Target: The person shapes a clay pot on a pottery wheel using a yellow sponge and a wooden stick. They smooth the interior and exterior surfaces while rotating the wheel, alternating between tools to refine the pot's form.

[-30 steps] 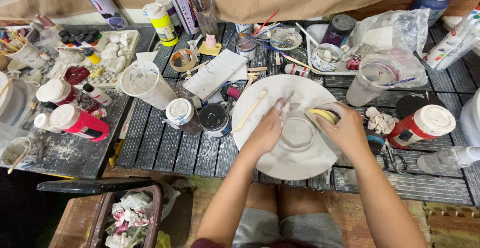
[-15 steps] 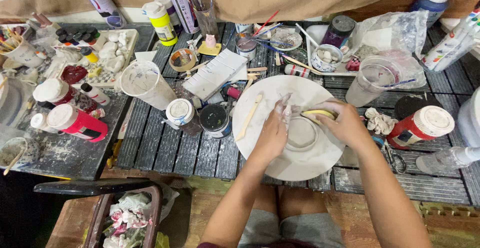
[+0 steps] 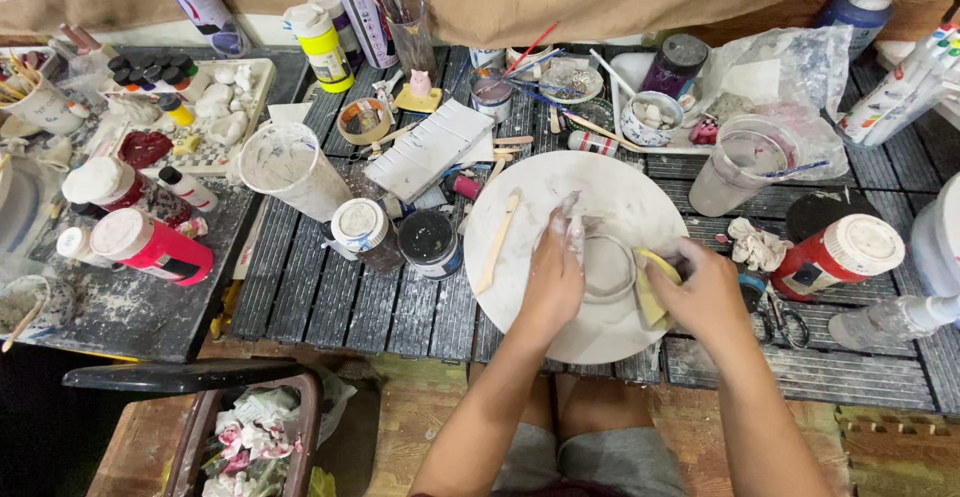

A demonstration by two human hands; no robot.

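- The round white clay-smeared work disc (image 3: 560, 192) lies on the dark slatted table (image 3: 340, 302); every place below is given from this disc.
- A small pale clay ring-shaped piece (image 3: 607, 269) sits just right of the disc's middle.
- The left hand (image 3: 555, 275), dusted white, rests on the disc with its fingers (image 3: 570, 219) laid along the ring's left side, touching it.
- The right hand (image 3: 706, 292) at the disc's right edge grips a yellow sponge (image 3: 652, 282), pressed against the ring's right side.
- A flat wooden modelling stick (image 3: 498, 241) lies on the disc's left part, apart from both hands.
- A black-lidded jar (image 3: 430, 242) stands just left of the disc.
- A red bottle with a white cap (image 3: 838, 257) lies to the disc's right.
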